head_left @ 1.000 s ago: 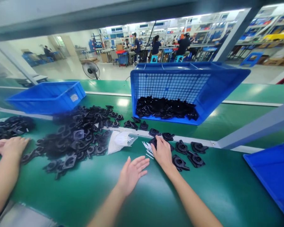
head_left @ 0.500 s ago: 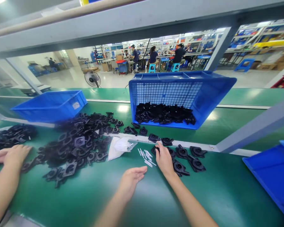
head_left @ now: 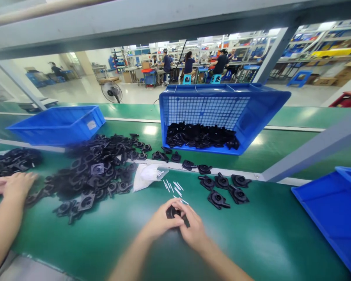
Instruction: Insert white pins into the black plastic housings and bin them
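My left hand [head_left: 163, 219] and my right hand [head_left: 193, 226] meet over the green work surface [head_left: 111, 242], fingers closed round one black plastic housing [head_left: 172, 212]. Much of that part is hidden by my fingers. Just beyond my fingertips lie several thin white pins [head_left: 175, 188], loose on the green surface. A white plastic bag [head_left: 146, 175] of similar pins sits open to their left. To the right of my hands rest several more black housings [head_left: 218, 199], flat, each with a round centre and a side spout.
A big heap of black parts [head_left: 96, 171] spreads to my left. Beyond stand a blue bin [head_left: 58, 125] and a tilted blue crate [head_left: 204, 113] holding black parts. Another blue bin [head_left: 333, 218] is at right. A co-worker's hands [head_left: 14, 185] rest at far left. A slanted metal post [head_left: 310, 150] rises at right.
My right hand has taken a black housing from the group at right and brought it back to my left hand. Both hands now hold it. The view has shifted slightly.
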`<state>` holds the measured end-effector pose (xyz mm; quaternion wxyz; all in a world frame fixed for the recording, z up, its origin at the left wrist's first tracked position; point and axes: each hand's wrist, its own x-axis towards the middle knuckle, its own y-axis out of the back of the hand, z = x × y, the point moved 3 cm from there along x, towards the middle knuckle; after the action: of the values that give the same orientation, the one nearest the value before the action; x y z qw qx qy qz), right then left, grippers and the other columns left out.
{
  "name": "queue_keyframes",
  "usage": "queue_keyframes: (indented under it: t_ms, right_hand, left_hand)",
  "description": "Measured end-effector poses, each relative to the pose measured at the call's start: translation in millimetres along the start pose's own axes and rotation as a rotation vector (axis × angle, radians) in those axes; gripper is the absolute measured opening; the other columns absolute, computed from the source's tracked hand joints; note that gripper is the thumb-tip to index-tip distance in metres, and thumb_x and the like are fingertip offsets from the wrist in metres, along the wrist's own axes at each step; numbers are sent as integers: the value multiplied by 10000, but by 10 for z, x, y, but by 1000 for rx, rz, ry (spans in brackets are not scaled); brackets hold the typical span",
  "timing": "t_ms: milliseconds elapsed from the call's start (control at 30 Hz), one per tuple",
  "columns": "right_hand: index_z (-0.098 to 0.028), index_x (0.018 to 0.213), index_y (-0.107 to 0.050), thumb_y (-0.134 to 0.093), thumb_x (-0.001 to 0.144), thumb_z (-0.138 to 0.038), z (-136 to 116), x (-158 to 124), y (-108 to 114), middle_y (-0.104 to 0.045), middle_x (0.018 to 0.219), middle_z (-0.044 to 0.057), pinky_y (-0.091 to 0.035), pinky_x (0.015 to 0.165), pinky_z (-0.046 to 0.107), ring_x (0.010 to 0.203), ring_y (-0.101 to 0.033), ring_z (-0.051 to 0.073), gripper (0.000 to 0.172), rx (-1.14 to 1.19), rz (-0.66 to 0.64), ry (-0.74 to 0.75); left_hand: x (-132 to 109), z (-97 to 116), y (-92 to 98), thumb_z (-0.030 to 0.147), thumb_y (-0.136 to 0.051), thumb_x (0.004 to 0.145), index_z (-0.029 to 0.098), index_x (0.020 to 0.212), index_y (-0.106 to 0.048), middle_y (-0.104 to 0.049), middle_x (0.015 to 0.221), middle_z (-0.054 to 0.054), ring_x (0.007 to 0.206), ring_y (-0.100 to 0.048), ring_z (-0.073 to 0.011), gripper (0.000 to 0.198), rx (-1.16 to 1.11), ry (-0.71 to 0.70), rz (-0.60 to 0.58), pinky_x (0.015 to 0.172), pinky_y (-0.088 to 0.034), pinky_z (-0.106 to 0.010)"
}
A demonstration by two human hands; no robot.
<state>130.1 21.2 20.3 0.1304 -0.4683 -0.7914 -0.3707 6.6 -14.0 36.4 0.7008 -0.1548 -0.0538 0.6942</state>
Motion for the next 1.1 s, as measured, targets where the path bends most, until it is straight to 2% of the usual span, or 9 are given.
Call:
queue_keyframes:
  t_ms: [67, 167, 267, 333, 600, 767, 900, 967, 1100]
  right_hand:
    - [-204, 1243, -432, -426, 898, -180, -8, -22, -1, -586, 1132, 90, -530, 824, 320, 1008, -577, 188, 346, 78, 23, -90]
    - [-196, 1180, -470, -428, 897, -197, 23, -14, -44, -601, 1074, 83, -534, 785, 292, 944, -592, 174, 287, 138, -88, -192]
    - [-196, 1121, -510, -453, 877, -192, 55, 13, -126, -609, 1007, 74, -527, 747, 289, 920, -580, 181, 251, 96, -279, -192]
    - [-198, 1111, -514, -471, 863, -175, 93, 59, -161, -604, 987, 70, -516, 733, 287, 914, -567, 183, 253, 70, -344, -180]
    - [-189, 1089, -517, -500, 858, -173, 346, 438, -180, -599, 1003, 69, -470, 800, 317, 915, -540, 186, 232, 54, -399, -81]
    - [-191, 1075, -523, -490, 864, -166, 499, 638, -145, -603, 1017, 69, -449, 836, 356, 942, -536, 202, 215, 7, -293, -70]
    - [-194, 1094, -519, -463, 885, -186, 487, 598, -65, -598, 1028, 72, -441, 862, 363, 966, -535, 201, 216, -42, -189, -66]
    - [-189, 1110, -519, -450, 894, -199, 413, 523, -69, -600, 1047, 79, -435, 876, 363, 986, -532, 205, 227, -70, -234, -13]
    - [-176, 1172, -506, -484, 888, -265, 242, 380, -232, -584, 1151, 96, -414, 927, 384, 1069, -516, 228, 299, -134, -523, 170]
  left_hand:
    - [21, -8, 66, 252, -736, 682, 172, 1098, -586, -633, 1042, -87, 971, -581, -242, 449, -95, 47, 54, 878, -437, -346]
    - [101, -49, 280, 295, -667, 759, 167, 1029, -583, -656, 889, -65, 833, -629, -197, 310, -348, 83, 299, 718, -496, -283]
    - [164, -87, 513, 254, -654, 772, 137, 919, -595, -662, 841, -62, 843, -643, -181, 197, -529, 17, 565, 717, -512, -243]
    - [181, -110, 602, 215, -650, 769, 123, 894, -599, -666, 878, -79, 862, -644, -179, 163, -589, -25, 655, 721, -522, -238]
    - [266, -156, 510, 152, -702, 711, 153, 988, -596, -613, 1086, -74, 1014, -592, -206, 297, -537, -143, 565, 893, -485, -317]
    - [423, -183, 416, 111, -682, 720, 155, 1035, -593, -620, 1086, -81, 1030, -582, -191, 331, -500, -96, 458, 888, -488, -296]
    - [427, -97, 446, 88, -602, 781, 104, 995, -612, -629, 1085, -108, 1019, -597, -187, 215, -624, -108, 451, 863, -516, -253]
    - [379, -44, 501, 89, -518, 835, 83, 1015, -603, -615, 1122, -129, 1045, -590, -192, 199, -721, -89, 475, 796, -543, -204]
    - [277, 15, 596, 114, -358, 915, 66, 1079, -557, -617, 1103, -158, 976, -623, -161, 262, -917, -20, 481, 600, -539, -98]
